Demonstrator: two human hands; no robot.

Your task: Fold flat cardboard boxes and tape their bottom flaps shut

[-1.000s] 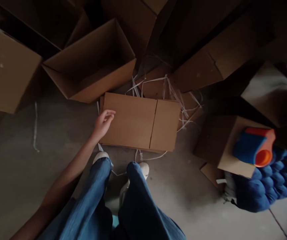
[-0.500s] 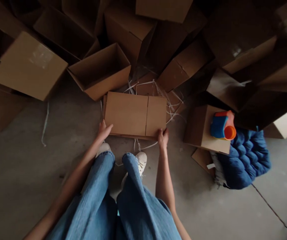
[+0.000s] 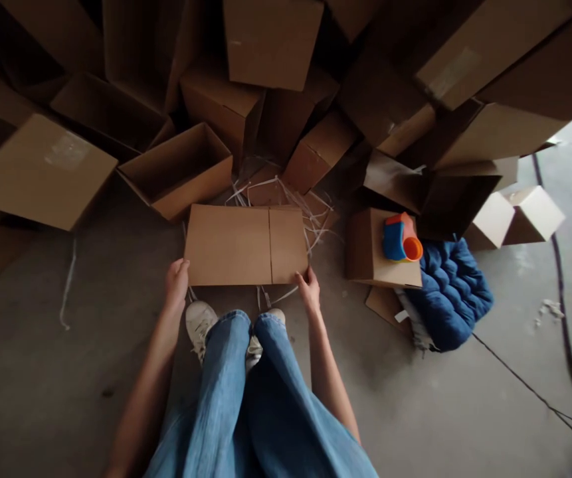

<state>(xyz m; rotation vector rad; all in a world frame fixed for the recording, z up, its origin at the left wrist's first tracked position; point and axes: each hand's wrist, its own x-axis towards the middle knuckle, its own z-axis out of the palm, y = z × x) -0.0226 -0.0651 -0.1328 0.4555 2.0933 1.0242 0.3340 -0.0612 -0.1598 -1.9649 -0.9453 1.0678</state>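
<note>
A flattened cardboard box with a crease toward its right end lies across the middle, in front of my shoes. My left hand is closed on its near left corner, thumb along the edge. At the near right corner my right hand pinches it, thumb on top and fingers mostly hidden beneath. Loose white strapping is tangled just beyond and at its right side, and strands show under the near edge. Whether other sheets lie under the flattened box cannot be seen.
Open and closed cardboard boxes are heaped along the far side. On the right, a box carries a blue and orange tape dispenser, beside a blue tufted cushion. A dark cable crosses the concrete floor.
My view has turned, so the scene appears shifted left. My left hand has moved its grip to the cardboard's left corner. The sheets seen beneath its edges earlier no longer show.
</note>
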